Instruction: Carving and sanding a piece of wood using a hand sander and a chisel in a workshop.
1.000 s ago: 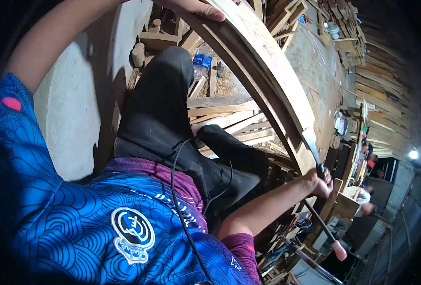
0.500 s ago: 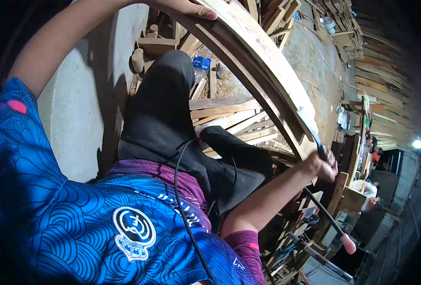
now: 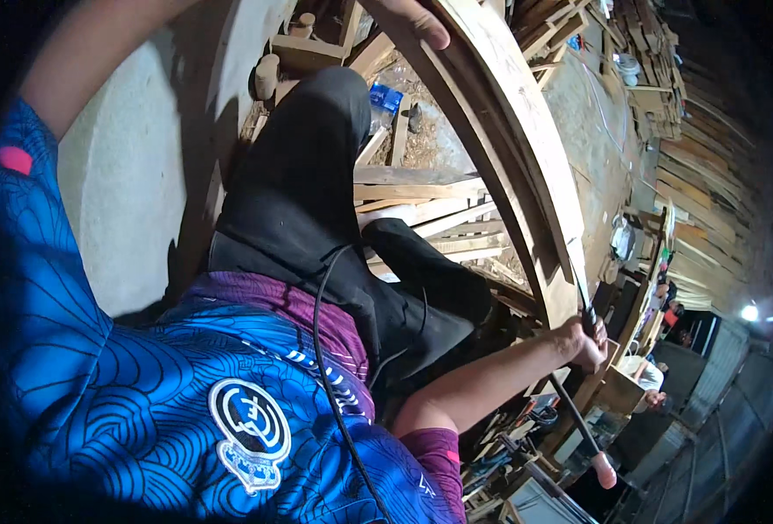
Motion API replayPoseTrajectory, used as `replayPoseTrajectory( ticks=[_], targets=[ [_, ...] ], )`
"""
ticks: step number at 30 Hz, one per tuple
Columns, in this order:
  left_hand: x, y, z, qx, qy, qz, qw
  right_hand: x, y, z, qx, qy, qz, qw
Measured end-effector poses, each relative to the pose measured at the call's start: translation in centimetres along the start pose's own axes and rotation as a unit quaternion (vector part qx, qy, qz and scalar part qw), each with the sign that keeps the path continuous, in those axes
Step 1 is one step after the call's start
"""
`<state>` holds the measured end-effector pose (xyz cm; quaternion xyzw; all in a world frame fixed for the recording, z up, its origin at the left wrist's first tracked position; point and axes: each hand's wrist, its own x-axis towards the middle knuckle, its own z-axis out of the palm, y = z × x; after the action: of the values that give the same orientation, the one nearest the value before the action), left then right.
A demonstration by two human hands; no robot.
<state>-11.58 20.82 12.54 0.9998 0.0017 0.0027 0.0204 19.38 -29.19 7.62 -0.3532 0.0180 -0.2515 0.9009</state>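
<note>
My left hand (image 3: 417, 22) is wrapped over the upper end of a long, curved, pale wooden piece (image 3: 517, 118), which has a grooved, darker side and arcs down to the lower right. At its lower end my right hand (image 3: 590, 345) is closed round the dark handle of a flat, bright metal blade (image 3: 578, 266), whose tip lies on the wood's edge. A dark rod with a pink grip (image 3: 604, 467) extends below my right hand; I cannot tell whether that hand holds it too.
My legs (image 3: 290, 175) are bent beside a pale concrete surface (image 3: 120, 201). Around them lie offcut battens (image 3: 412, 190) and a blue-labelled bottle (image 3: 384, 100). Stacked boards (image 3: 700, 192) line the right side, with a cluttered bench (image 3: 631, 332) and another person (image 3: 644, 375) there.
My left hand and the upper wood have shifted right in the picture. My right hand with the blade went slightly up by half a second ago and is now lower again.
</note>
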Motion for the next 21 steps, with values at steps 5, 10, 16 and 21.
replayPoseTrajectory(
  ticks=[5, 10, 16, 21],
  targets=[
    [-1.3, -1.2, 2.2, -0.003, 0.016, -0.031, 0.999, -13.2, 7.9, 7.4, 0.079, -0.213, 0.205, 0.952],
    [-1.5, -1.3, 2.3, -0.007, 0.026, 0.002, 1.0, -12.2, 5.5, 9.7, 0.049, -0.207, 0.167, 0.963],
    [-0.1, -0.4, 0.8, -0.028, 0.023, 0.015, 0.999, 9.2, -3.0, -3.9, -0.058, -0.032, 0.036, 0.997],
    [0.0, -0.3, 1.0, -0.039, 0.05, 0.01, 0.998, 10.0, -0.6, -2.5, -0.118, -0.241, -0.062, 0.961]
  ],
)
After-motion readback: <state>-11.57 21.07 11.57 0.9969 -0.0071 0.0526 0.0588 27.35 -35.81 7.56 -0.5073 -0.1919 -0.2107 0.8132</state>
